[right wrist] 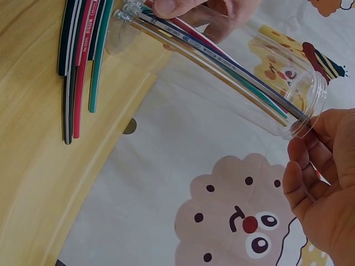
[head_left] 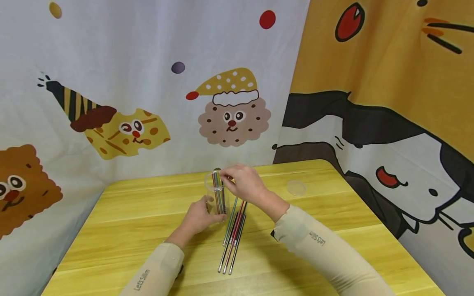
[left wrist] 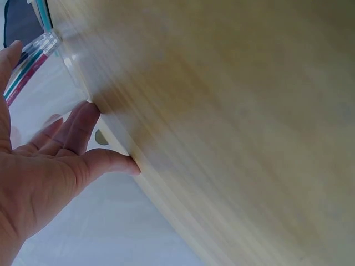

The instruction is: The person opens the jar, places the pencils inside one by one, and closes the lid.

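- Plastic, see-through, and looking partly filled: the jar (right wrist: 277,80) is standing on the wooden table (head_left: 148,218), and a bunch of pencils (head_left: 218,197) is already sitting inside it.
- Left hand (head_left: 200,216) is gripping the jar low down, thumb and fingers curling round the wall.
- Right hand (head_left: 244,183) is hovering at the mouth, fingers nearly closed; it seems to be pinching the top of a dark pencil (right wrist: 277,100) that's poking past the rim.
- Loose pencils (head_left: 233,240), mostly dark plus a red and a teal, are lying in an overlapping pile just right of the jar. So I'm guessing the job's partway, with those left over.
- Round clear lid (head_left: 296,188) is lying off to the right, so capping isn't happening yet.
- Cartoon curtain (head_left: 148,45) is hanging behind everything.
- Getting in the way: the right hand is partly blocking the mouth and hanging over the loose pile's far end.
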### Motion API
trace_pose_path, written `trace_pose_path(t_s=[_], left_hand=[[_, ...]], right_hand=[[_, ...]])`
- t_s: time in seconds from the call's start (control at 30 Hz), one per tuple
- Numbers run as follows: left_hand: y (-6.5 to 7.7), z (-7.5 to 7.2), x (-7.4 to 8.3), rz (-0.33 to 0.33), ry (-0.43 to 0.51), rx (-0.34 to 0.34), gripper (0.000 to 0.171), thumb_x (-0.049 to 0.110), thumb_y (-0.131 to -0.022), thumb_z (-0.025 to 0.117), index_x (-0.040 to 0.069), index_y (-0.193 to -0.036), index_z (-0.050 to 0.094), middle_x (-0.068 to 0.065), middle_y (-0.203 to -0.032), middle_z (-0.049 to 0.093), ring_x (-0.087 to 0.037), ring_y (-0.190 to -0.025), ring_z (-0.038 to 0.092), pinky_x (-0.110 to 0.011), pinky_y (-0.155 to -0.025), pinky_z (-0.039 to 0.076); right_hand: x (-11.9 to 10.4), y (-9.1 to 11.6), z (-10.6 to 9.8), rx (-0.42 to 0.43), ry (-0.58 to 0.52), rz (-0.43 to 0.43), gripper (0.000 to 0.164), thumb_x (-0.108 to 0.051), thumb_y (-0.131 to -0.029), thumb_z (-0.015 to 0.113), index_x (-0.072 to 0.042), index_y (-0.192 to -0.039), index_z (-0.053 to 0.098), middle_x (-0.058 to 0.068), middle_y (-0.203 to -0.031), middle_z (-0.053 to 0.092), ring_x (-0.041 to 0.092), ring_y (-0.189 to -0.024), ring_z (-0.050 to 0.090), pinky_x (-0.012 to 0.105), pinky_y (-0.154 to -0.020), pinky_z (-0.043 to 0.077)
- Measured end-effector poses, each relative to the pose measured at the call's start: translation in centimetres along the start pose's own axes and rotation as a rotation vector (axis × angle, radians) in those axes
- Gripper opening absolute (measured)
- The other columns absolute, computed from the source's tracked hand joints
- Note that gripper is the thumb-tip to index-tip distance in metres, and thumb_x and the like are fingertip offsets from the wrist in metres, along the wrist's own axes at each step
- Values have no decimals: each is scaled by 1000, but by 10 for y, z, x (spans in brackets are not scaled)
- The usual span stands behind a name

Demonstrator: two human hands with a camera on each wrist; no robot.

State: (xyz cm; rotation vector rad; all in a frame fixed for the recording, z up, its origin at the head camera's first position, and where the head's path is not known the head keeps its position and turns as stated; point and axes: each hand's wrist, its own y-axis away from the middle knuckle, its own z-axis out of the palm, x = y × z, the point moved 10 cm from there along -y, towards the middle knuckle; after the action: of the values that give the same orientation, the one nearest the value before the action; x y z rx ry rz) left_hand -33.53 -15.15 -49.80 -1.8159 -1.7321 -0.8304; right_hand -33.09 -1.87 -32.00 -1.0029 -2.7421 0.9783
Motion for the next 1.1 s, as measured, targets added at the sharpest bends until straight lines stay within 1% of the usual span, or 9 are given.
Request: trace_pose_path(t_s=[0.1, 0.3, 0.37, 0.53, 0.63, 0.73, 0.97, 1.1], left_hand=[[0, 0, 0, -2, 1, 0, 87, 46, -82, 93, 1, -146, 54, -18, -122, 74, -28, -105, 72, -44, -84, 63], [0, 0, 0, -3, -3, -1, 88, 46, -82, 93, 1, -146, 54, -19, -121, 74, -28, -105, 72, -44, -83, 63], [0, 0, 0, -2, -5, -1, 87, 46, -82, 93, 1, -146, 54, -18, -121, 74, -28, -105, 72, -44, -83, 63], [0, 0, 1, 1, -6, 5, 87, 45, -82, 93, 1, -146, 55, -18, -120, 75, -27, -104, 72, -43, -83, 63], [0, 0, 2, 1, 0, 6, 87, 45, -82, 93, 1, -146, 55, -18, -121, 75, -28, -105, 72, -44, -84, 63], [0, 0, 2, 3, 2, 5, 87, 45, -82, 93, 0, -145, 55, -19, -122, 75, -30, -108, 73, -46, -86, 63], [-1, 0, 1, 2, -1, 4, 87, 46, -81, 94, 0, -144, 55, -20, -122, 75, -31, -108, 73, -47, -87, 63], [-1, 0, 1, 1, 1, 3, 87, 46, -81, 94, 1, -144, 55, -19, -120, 75, -30, -106, 73, -46, -85, 63]], right_hand=[[1, 0, 2, -26, 6, 10, 14, -17, -102, 72, -13, -111, 82, 1, -106, 83, 17, -96, 78, 34, -81, 64], [1, -1, 5, -63, 18, 16, 17, -17, -103, 69, -13, -113, 82, 2, -112, 82, 19, -103, 77, 35, -83, 64], [0, 0, 6, -68, 24, 11, 18, -17, -104, 68, -13, -114, 82, 2, -113, 81, 19, -102, 77, 34, -80, 64], [2, 1, 8, -69, 57, 10, 22, -16, -105, 65, -13, -118, 82, 5, -116, 74, 19, -94, 73, 32, -71, 61], [4, 3, 9, -73, 72, 23, 25, -18, -105, 64, -12, -122, 81, 7, -119, 71, 19, -93, 71, 32, -71, 61], [6, 3, 11, -88, 66, 37, 27, -19, -106, 63, -11, -126, 80, 7, -121, 71, 19, -93, 71, 32, -71, 61], [10, 3, 16, -156, 48, 74, 32, -22, -109, 59, -11, -134, 76, 8, -126, 70, 20, -96, 70, 33, -74, 60], [11, 3, 19, -197, 56, 81, 35, -24, -110, 57, -13, -141, 71, 8, -127, 68, 18, -92, 67, 31, -70, 57]])
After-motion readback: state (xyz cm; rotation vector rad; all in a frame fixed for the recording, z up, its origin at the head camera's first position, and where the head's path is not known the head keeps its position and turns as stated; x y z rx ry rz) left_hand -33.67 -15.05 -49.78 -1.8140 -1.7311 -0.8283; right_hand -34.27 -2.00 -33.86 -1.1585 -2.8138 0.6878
